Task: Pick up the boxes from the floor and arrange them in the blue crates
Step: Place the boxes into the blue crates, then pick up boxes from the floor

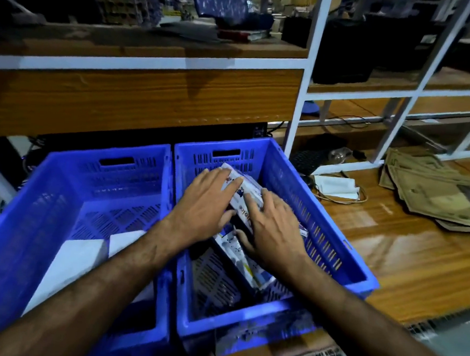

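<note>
So I'm looking down at two blue crates side by side on the wooden floor. Both hands are in the right crate point(322, 210): my left hand point(204, 206) lies flat on top of a white printed box point(244, 189), fingers spread and pressing, and my right hand point(274, 229) clasps the same box from its right side, fingers curled around the edge. More boxes point(240, 255) sit underneath it. The left crate point(34, 206) has a white box point(83, 259) near its front. Flattened cardboard point(434, 190) lies far right.
</note>
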